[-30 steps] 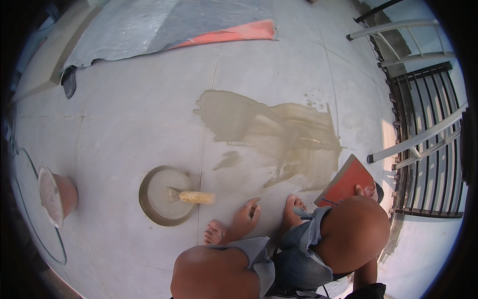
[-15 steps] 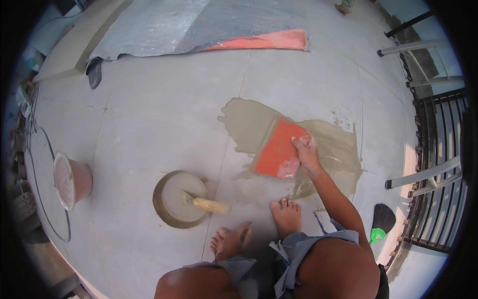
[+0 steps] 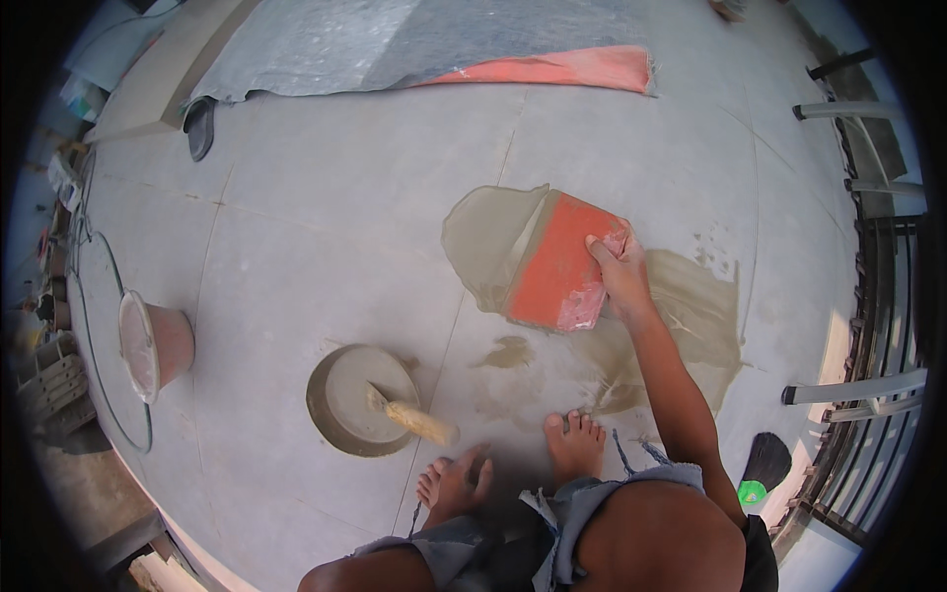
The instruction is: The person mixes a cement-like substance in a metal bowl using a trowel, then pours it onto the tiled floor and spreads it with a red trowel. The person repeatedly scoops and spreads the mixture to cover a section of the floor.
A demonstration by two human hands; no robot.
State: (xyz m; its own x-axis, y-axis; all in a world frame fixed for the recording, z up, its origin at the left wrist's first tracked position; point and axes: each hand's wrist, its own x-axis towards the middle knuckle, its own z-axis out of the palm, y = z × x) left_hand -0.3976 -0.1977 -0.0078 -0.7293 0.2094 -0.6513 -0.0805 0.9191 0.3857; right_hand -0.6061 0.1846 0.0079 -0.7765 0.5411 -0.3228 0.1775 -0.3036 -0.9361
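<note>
My right hand (image 3: 623, 274) grips the right edge of a flat orange spreader (image 3: 557, 266), its thumb on top. The spreader lies tilted against the floor, its left edge along a pool of wet grey-green paste (image 3: 483, 237). Right of the hand, a thin smeared film of paste (image 3: 700, 306) covers the floor. A round pan (image 3: 340, 434) of similar paste stands before my left foot. In it rests a trowel (image 3: 419, 422), its yellowish handle over the pan's rim. My left hand does not show.
A pinkish bucket (image 3: 170, 345) lies tipped or leans at the left, beside a hose (image 3: 123, 424). A grey sheet with an orange underside (image 3: 552, 67) spreads at the far side, near a dark sandal (image 3: 199, 130). At right are a black brush (image 3: 764, 464), metal legs (image 3: 853, 388) and a railing.
The spreader has moved left across the floor with my right hand. The paste pool beside it is now rounder, and a separate smear shows below it. The view has shifted slightly.
</note>
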